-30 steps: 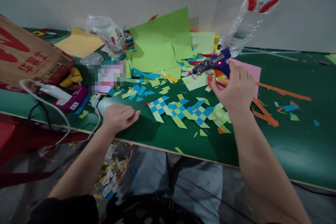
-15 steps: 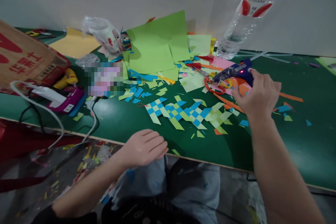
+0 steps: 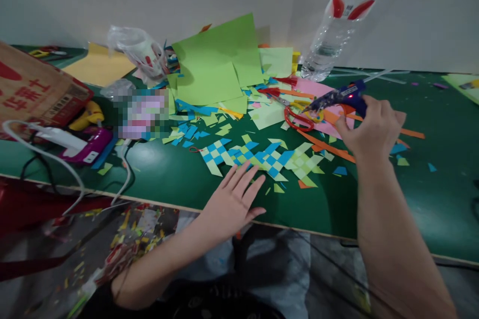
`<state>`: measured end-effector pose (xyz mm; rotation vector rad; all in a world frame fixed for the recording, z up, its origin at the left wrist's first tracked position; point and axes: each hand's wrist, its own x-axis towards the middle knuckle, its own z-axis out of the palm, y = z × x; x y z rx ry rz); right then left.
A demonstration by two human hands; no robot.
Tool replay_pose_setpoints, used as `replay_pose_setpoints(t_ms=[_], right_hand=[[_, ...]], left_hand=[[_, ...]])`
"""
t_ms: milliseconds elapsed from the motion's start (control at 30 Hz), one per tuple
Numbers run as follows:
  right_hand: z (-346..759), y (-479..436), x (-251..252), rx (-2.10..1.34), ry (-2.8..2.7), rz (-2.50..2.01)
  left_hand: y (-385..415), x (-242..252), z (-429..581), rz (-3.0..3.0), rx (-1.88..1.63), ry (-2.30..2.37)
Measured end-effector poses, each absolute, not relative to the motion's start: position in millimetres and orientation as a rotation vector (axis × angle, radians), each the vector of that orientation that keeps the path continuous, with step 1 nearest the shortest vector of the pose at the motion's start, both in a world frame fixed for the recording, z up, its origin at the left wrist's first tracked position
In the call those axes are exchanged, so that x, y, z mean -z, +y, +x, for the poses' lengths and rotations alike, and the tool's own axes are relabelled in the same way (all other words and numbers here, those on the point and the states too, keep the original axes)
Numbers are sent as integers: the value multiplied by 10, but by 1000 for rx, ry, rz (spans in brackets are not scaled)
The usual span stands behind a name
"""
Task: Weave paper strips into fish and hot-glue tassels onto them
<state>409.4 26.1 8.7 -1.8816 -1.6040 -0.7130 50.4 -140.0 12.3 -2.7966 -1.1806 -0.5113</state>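
Note:
My right hand (image 3: 376,129) is wrapped around the handle of a dark blue glue gun (image 3: 337,97), which has a small red light lit. Its nozzle points left, above scissors with red handles (image 3: 290,123). A clear glue stick (image 3: 377,75) juts from its back end. My left hand (image 3: 230,204) is open, palm down, with its fingers spread at the near edge of a chain of woven paper pieces (image 3: 277,159) in blue and pale green. A thin red loop (image 3: 194,149) is at the chain's left end. Whether the fingertips touch the paper, I cannot tell.
Green paper sheets (image 3: 220,60) and many cut scraps (image 3: 194,132) lie behind the chain. A tall plastic bottle (image 3: 329,35) stands at the back. On the left are a paper bag (image 3: 37,87), a yellow glue gun (image 3: 88,115) and a purple power strip (image 3: 88,147) with cables.
My left hand has moved from the table's front edge up and right to the woven chain, its fingers spreading. The right hand keeps the glue gun in nearly the same place. The view has shifted slightly.

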Motion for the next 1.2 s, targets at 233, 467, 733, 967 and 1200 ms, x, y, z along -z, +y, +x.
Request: replay_pose_setpoints(t_ms=[233, 467, 733, 967, 1200], right_hand=[[4093, 313, -77, 724, -1578, -1859], [4197, 414, 37, 773, -1431, -1879], [4021, 232, -147, 738, -1476, -2009], [3846, -11, -317, 765, -1603, -1993], [3866, 13, -303, 738, -1614, -2004]], left_hand=[[-1351, -124, 527, -2731, 394, -1256], [-1421, -167, 403, -2805, 343, -1255], [-1491, -202, 320, -2806, 286, -1281], [-1446, -250, 336, -2738, 222, -1317], [-1386, -176, 297, -2749, 191, -1334]])
